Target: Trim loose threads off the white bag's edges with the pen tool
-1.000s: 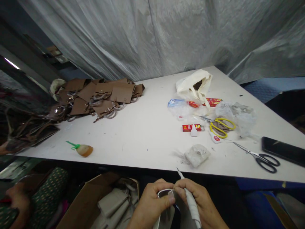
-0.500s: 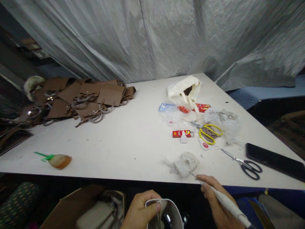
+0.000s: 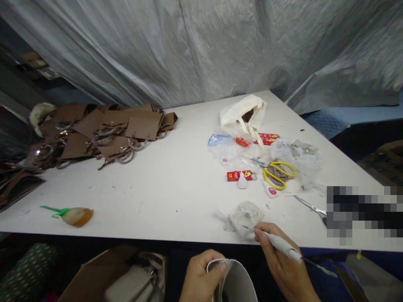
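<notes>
My left hand (image 3: 201, 274) grips the top edge of a pale grey bag piece (image 3: 234, 281) below the table's near edge. My right hand (image 3: 280, 262) holds a white pen-shaped tool (image 3: 281, 245) whose thin metal tip touches a crumpled whitish wad (image 3: 245, 216) on the white table (image 3: 176, 184). Further back lie yellow-handled scissors (image 3: 278, 174), a small white glue bottle (image 3: 242, 181) and a red packet (image 3: 238, 175).
A heap of brown leather bag pieces with handles (image 3: 103, 132) fills the far left. A cream tote bag (image 3: 244, 115) and crumpled plastic (image 3: 304, 161) sit at the right. A green-tipped glue bottle (image 3: 74, 216) lies near left. A cardboard box (image 3: 122, 277) stands below the table.
My right hand left the bag piece and carried the tool up to the wad on the table, where its tip now rests. My left hand keeps its grip. The view shifted slightly.
</notes>
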Tool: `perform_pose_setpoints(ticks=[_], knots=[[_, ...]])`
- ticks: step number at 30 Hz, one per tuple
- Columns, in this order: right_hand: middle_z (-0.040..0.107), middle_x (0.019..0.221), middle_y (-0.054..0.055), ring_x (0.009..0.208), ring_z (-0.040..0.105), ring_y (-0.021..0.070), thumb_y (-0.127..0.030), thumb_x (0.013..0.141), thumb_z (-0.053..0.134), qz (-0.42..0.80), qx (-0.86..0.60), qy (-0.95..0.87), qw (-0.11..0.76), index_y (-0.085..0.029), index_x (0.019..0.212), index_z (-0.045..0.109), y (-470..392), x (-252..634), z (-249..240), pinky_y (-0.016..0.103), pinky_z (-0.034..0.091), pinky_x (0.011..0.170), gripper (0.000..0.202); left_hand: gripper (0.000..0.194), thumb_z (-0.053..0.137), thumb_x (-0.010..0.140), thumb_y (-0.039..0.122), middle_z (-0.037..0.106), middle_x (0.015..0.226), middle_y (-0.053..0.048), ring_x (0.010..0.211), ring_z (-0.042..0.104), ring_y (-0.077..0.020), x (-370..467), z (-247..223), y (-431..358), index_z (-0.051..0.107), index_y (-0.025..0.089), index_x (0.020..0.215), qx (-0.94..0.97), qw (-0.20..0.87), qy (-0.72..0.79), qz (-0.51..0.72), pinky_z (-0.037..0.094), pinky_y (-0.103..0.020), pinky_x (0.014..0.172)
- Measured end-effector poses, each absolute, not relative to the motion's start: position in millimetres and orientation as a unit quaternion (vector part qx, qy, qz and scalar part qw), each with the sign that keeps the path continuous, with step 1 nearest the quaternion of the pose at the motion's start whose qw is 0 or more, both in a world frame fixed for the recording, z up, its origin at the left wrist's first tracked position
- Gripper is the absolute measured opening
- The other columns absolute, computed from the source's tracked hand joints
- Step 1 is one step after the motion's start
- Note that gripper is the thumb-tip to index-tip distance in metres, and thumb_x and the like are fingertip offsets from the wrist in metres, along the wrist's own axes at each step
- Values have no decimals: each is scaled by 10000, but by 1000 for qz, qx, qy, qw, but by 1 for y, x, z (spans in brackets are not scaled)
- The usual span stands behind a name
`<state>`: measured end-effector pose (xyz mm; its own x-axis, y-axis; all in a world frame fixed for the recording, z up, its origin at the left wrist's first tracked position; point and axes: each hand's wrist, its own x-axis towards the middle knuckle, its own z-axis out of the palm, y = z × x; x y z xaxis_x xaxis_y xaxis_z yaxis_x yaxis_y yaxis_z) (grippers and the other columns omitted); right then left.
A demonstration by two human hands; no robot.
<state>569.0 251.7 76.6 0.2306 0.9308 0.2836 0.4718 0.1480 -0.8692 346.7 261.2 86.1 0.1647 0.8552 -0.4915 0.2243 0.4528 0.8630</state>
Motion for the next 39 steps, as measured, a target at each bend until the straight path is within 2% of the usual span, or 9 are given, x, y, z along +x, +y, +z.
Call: perform_pose_setpoints(ticks=[5, 11, 19, 23, 26, 28, 39], knots=[[677, 875, 29, 807, 651, 194, -347, 1076, 527, 224, -607, -605, 463, -235, 999, 646, 253, 571, 70, 306, 494, 763, 181, 229, 729, 717, 354, 620, 623, -10, 628, 502, -158, 353, 82, 265, 743, 125, 730, 488, 595, 597, 224, 390, -278, 627], [679, 889, 39, 837, 653, 209, -308, 1077, 532, 205, -595, -637, 445, -225, 1019, 636, 257, 571, 61, 334, 490, 784, 146, 222, 748, 658, 361, 588, 597, 4, 611, 479, -156, 358, 84, 274, 688, 148, 673, 475, 602, 610, 199, 387, -283, 614], [707, 814, 34, 757, 675, 221, -438, 1054, 529, 225, -631, -577, 466, -237, 939, 672, 255, 578, 73, 321, 513, 716, 272, 152, 718, 673, 299, 592, 615, 11, 624, 493, -151, 359, 101, 280, 710, 149, 695, 470, 613, 607, 186, 382, -269, 620], [665, 685, -2, 666, 655, 196, -497, 1056, 497, 315, -637, -502, 493, -240, 874, 662, 244, 571, 76, 281, 498, 666, 355, 135, 707, 676, 279, 601, 616, 7, 622, 503, -154, 360, 100, 279, 720, 148, 704, 474, 616, 605, 172, 384, -272, 615], [653, 674, -4, 670, 648, 183, -527, 1063, 470, 443, -591, -478, 476, -224, 853, 663, 240, 560, 69, 259, 495, 661, 416, 131, 705, 682, 260, 619, 633, -5, 642, 518, -160, 362, 102, 277, 733, 135, 709, 487, 613, 599, 167, 380, -267, 613], [645, 676, -1, 668, 636, 179, -540, 1059, 474, 486, -565, -476, 467, -213, 835, 661, 238, 555, 65, 253, 483, 648, 439, 138, 706, 695, 264, 623, 641, -6, 651, 520, -159, 364, 103, 276, 742, 133, 725, 491, 614, 596, 165, 376, -259, 610], [584, 660, -7, 655, 588, 182, -582, 1046, 464, 528, -555, -463, 446, -197, 795, 634, 238, 553, 66, 273, 441, 645, 489, 168, 698, 634, 275, 618, 625, -10, 633, 499, -158, 368, 110, 274, 745, 131, 705, 476, 618, 606, 156, 360, -267, 594]])
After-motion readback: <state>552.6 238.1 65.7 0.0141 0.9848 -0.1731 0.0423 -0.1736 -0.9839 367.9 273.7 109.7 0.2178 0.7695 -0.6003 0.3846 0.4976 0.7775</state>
